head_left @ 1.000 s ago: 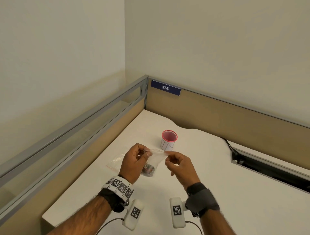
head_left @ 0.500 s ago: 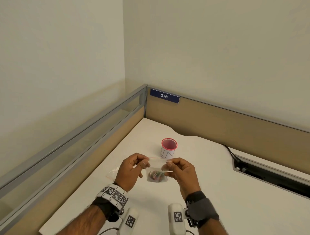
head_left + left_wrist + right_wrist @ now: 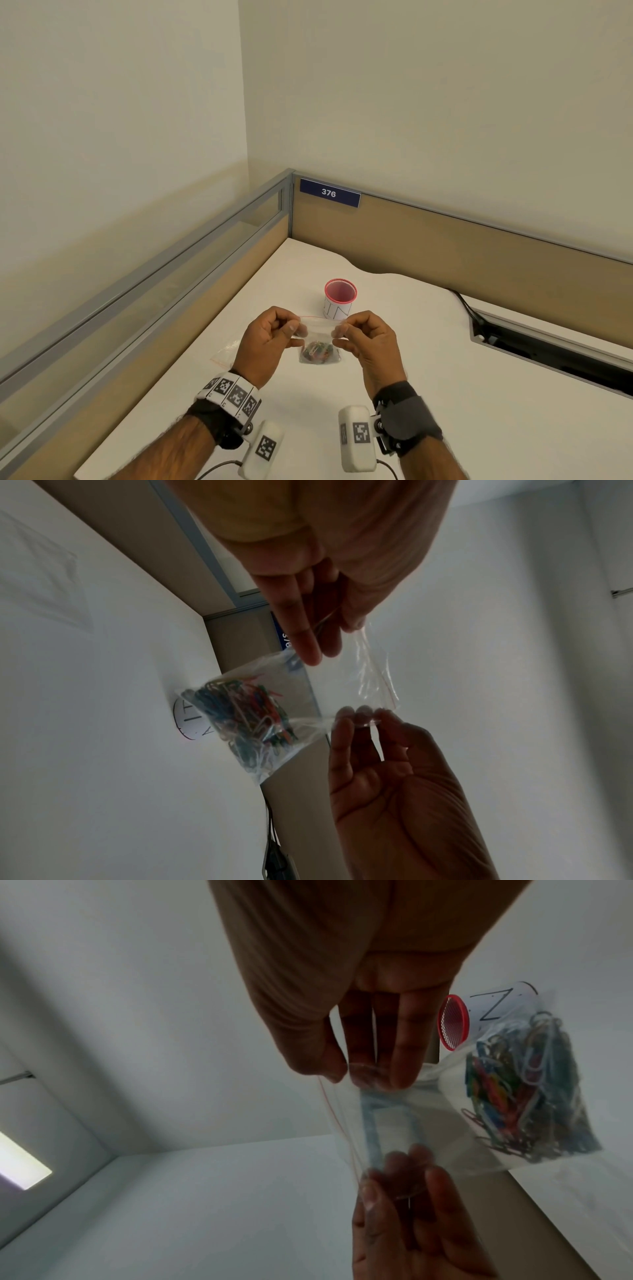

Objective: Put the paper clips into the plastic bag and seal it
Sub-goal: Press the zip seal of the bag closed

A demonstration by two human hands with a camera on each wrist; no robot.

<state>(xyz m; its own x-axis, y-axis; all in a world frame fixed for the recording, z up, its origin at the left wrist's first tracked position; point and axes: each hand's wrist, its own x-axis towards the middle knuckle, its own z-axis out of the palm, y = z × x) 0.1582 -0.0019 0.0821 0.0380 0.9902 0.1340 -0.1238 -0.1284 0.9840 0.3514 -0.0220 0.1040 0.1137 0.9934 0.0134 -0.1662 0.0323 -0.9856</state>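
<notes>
A small clear plastic bag (image 3: pixel 318 334) with a red line along its top hangs above the white desk. A bunch of coloured paper clips (image 3: pixel 320 353) lies in its bottom. My left hand (image 3: pixel 296 330) pinches the top left corner and my right hand (image 3: pixel 339 334) pinches the top right corner, so the top edge is stretched between them. In the left wrist view the bag (image 3: pixel 308 693) and paper clips (image 3: pixel 246 712) hang below the left hand's fingertips (image 3: pixel 310 647). The right wrist view shows the paper clips (image 3: pixel 514 1096) and the right hand's fingertips (image 3: pixel 400 1069) on the bag (image 3: pixel 411 1118).
A white cup with a red rim (image 3: pixel 340 298) stands just behind the bag. Another clear bag (image 3: pixel 224 353) lies flat on the desk (image 3: pixel 445 377) left of my left hand. Partition walls (image 3: pixel 445 246) close the back and left; a cable slot (image 3: pixel 548 353) opens at the right.
The bag came out from behind my left hand and now hangs between both hands. My right hand went from touching the top edge to pinching its right corner.
</notes>
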